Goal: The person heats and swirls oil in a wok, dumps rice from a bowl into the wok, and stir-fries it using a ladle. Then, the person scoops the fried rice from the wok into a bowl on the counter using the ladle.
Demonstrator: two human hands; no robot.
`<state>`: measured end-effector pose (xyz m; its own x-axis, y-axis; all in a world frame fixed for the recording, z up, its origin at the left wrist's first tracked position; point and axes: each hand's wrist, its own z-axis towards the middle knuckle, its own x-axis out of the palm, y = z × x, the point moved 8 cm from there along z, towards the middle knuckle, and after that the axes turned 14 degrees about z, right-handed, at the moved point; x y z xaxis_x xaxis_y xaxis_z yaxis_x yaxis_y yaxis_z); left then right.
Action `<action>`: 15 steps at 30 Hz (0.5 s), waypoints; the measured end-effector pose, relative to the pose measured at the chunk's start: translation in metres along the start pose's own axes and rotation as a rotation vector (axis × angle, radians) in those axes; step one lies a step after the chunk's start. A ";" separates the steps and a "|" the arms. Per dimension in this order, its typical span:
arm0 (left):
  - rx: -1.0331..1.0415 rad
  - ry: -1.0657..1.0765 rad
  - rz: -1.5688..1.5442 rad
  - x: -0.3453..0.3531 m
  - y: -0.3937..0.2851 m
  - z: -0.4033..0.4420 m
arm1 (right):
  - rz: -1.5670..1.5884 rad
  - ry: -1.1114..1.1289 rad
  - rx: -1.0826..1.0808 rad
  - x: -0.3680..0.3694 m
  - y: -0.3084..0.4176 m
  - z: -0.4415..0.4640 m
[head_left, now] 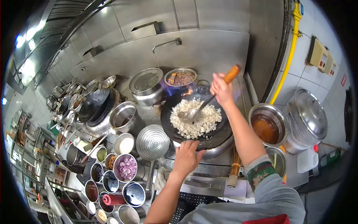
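A black wok [167, 112] sits on the burner, with white rice [203, 125] spread across its middle. My right hand [221, 89] is closed around a ladle [209, 100] by its shaft, just below the wooden grip. The ladle's bowl rests down in the rice. At the wok's near edge, my left hand [187, 156] grips the rim, fingers over it and thumb to the right. What lies under its palm is hidden. Flames show behind the wok's far edge.
A perforated strainer [152, 142] lies left of the wok. Seasoning containers, including a bowl of chopped purple onion [126, 168], crowd the lower left. Behind stand a covered pot [146, 81] and a pan of meat [182, 77]. A pot of brown liquid [281, 123] is at right.
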<state>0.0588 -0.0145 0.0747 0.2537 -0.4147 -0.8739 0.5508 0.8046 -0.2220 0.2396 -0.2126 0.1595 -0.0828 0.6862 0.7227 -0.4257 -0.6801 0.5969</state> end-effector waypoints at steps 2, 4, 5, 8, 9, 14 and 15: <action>0.061 0.070 -0.048 0.036 0.013 -0.004 | -0.033 0.060 0.095 0.014 0.004 0.028; 0.071 0.024 -0.072 0.029 0.004 -0.021 | -0.133 -0.029 0.145 0.042 0.040 0.035; 0.040 -0.016 -0.093 0.010 -0.005 -0.023 | -0.163 -0.021 0.155 0.059 0.060 0.030; 0.005 -0.107 -0.108 -0.029 -0.034 -0.019 | -0.378 -0.081 0.109 0.070 0.089 0.002; 0.000 -0.146 -0.127 -0.029 -0.036 -0.010 | -0.535 -0.115 0.032 0.080 0.088 -0.007; 0.084 -0.013 -0.015 0.060 -0.008 -0.085 | -0.682 0.025 -0.253 0.106 0.066 -0.065; 0.123 0.005 0.026 0.065 -0.006 -0.100 | -0.681 0.133 -0.403 0.113 0.077 -0.066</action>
<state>-0.0077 -0.0039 -0.0237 0.2650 -0.3918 -0.8811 0.6379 0.7565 -0.1446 0.1384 -0.1707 0.2639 0.2169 0.9590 0.1823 -0.7120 0.0277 0.7017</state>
